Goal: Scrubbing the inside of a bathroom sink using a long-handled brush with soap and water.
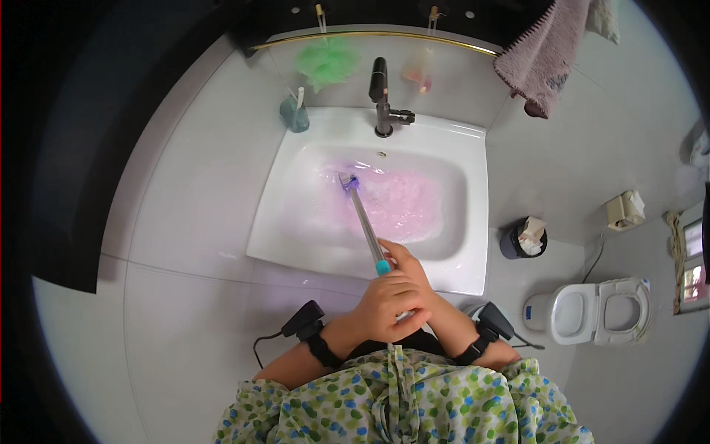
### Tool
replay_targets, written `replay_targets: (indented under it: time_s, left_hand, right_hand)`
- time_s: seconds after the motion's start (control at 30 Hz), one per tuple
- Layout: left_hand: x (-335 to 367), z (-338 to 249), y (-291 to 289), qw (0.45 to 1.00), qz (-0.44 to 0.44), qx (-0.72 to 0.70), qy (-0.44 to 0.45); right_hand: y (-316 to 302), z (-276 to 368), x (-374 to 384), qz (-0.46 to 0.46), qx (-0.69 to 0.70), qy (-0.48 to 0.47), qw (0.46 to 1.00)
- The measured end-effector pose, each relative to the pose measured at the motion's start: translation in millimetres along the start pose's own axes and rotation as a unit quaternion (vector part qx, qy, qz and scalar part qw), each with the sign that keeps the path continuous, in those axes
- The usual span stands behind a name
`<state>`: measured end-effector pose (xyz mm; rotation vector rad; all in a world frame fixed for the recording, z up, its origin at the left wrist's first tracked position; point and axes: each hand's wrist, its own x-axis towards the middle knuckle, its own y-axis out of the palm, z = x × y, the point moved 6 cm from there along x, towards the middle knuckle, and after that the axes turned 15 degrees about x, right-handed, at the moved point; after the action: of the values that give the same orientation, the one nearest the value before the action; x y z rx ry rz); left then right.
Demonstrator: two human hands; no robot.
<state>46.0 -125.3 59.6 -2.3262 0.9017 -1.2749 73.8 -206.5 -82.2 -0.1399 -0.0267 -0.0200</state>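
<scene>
A grey pole [365, 223] with a teal collar and a small purple head reaches from my hands into the white sink [266, 229]. The purple head [347, 180] rests in pinkish, foamy water [403, 203] toward the basin's left side; I cannot make out what kind of tool it is. My left hand [392, 309] is closed around the handle end, below the collar. Just beyond and to the right, my right hand [409, 268] is closed on the pole too, partly covered by the left. The hands hide the near end of the handle.
Behind the basin stands a black faucet [381, 96]. A blue-green cup [294, 116] sits at the sink's back left corner, below a green mesh puff [325, 62]. A pink towel [538, 59] hangs at right. Further right are a trash bin [510, 243] and a toilet [566, 314].
</scene>
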Motion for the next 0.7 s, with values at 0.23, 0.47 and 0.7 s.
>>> replay_targets:
  time_s: [0.23, 0.47, 0.7]
  left_hand:
    - [16, -31, -9, 0.989, 0.026, -0.144, 0.028]
    - [28, -72, -36, 0.975, 0.034, -0.195, 0.103]
    - [-3, 3, 22, 0.995, 0.089, 0.015, 0.036]
  right_hand:
    - [-14, 69, -40, -0.148, 0.048, -0.103, 0.982]
    - [1, 107, -40, -0.079, -0.165, -0.174, 0.968]
    - [-3, 31, 20, -0.081, -0.079, -0.218, 0.969]
